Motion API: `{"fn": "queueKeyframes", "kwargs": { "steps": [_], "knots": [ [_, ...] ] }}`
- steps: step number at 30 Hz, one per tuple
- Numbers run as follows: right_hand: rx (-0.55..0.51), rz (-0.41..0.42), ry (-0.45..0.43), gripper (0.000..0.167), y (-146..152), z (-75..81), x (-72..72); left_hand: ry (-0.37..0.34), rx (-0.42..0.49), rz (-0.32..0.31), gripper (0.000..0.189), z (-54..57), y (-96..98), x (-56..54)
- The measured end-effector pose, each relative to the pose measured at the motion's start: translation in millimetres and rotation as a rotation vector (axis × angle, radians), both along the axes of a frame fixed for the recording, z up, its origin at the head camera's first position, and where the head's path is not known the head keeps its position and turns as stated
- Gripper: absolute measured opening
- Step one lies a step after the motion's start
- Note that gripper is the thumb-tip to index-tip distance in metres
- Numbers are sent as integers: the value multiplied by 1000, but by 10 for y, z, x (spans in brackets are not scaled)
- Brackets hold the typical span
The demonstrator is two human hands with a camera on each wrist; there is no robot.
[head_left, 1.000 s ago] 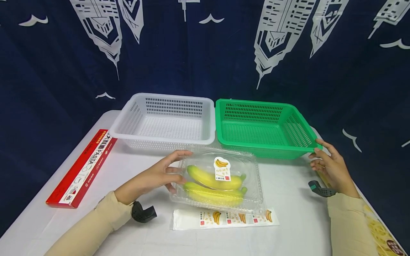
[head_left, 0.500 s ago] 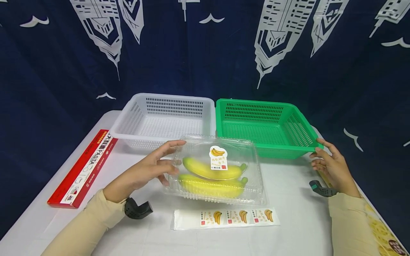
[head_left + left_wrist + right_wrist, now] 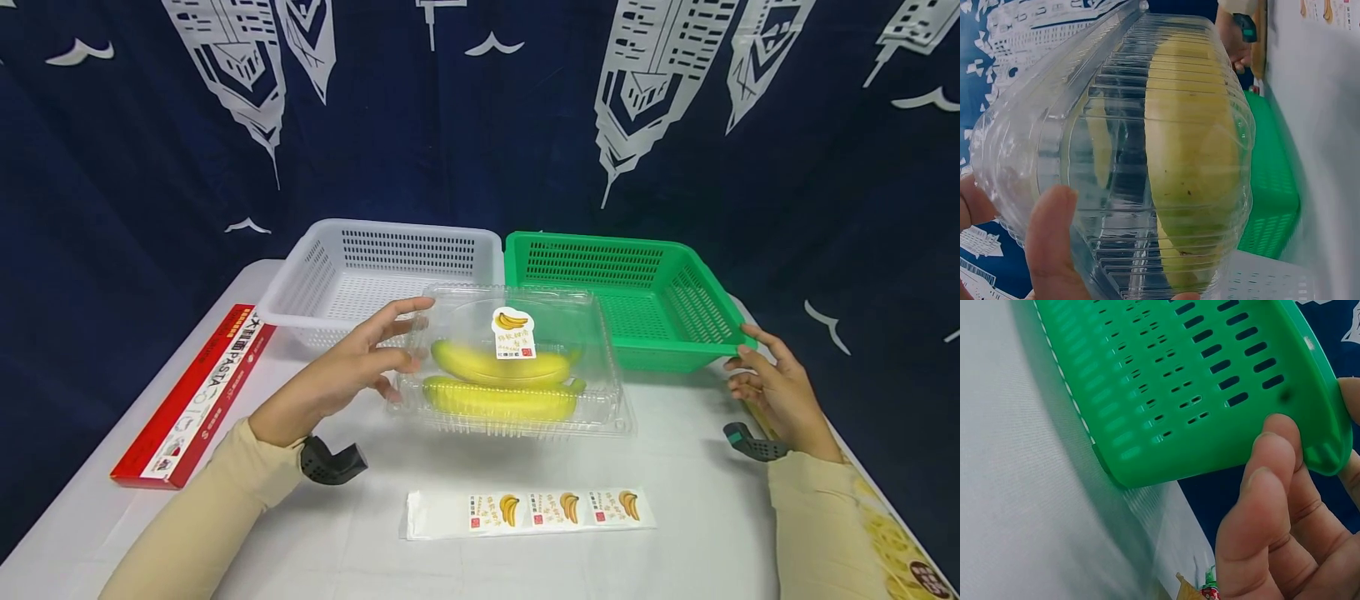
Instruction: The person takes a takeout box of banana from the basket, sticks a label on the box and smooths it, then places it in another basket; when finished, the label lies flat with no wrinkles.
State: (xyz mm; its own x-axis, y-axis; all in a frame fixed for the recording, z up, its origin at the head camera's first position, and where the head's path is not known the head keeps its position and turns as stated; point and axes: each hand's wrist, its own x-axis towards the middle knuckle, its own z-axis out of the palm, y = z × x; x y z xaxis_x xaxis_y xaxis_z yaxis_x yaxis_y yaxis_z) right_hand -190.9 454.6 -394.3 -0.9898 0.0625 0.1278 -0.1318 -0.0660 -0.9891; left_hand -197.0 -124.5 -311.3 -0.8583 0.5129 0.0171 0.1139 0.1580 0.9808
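Observation:
My left hand [image 3: 341, 367] grips the left end of a clear plastic clamshell box [image 3: 600, 400], held up above the table. Inside lie two yellow bananas [image 3: 502, 400] with green ends, and a banana sticker [image 3: 513, 333] is on the lid. In the left wrist view, the thumb and fingertips press the ribbed side of the box, close by a banana [image 3: 1191, 137]. At the right, my right hand [image 3: 780, 392] holds the near right corner of a green basket [image 3: 622, 342]; the right wrist view has fingers curled below and around the rim [image 3: 1325, 450].
A white basket [image 3: 375, 321] stands left of the green one, partly behind the box. A strip of banana stickers [image 3: 528, 512] lies at the front. The red pasta box [image 3: 195, 400] is on the left, and yellow noodle packaging [image 3: 896, 542] at the right edge.
My left hand has raised the clamshell box away from the sticker strip toward the baskets, and its front side has tilted into view. The right hand has stayed at the green basket's corner.

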Motion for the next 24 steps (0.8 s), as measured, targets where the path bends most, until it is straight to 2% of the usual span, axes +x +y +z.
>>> {"fn": "queueKeyframes", "kwargs": {
  "steps": [24],
  "knots": [
    [2,-6,-5,36,0,-14,-6,-28,101,47,82,144,155,-204]
  ]
}}
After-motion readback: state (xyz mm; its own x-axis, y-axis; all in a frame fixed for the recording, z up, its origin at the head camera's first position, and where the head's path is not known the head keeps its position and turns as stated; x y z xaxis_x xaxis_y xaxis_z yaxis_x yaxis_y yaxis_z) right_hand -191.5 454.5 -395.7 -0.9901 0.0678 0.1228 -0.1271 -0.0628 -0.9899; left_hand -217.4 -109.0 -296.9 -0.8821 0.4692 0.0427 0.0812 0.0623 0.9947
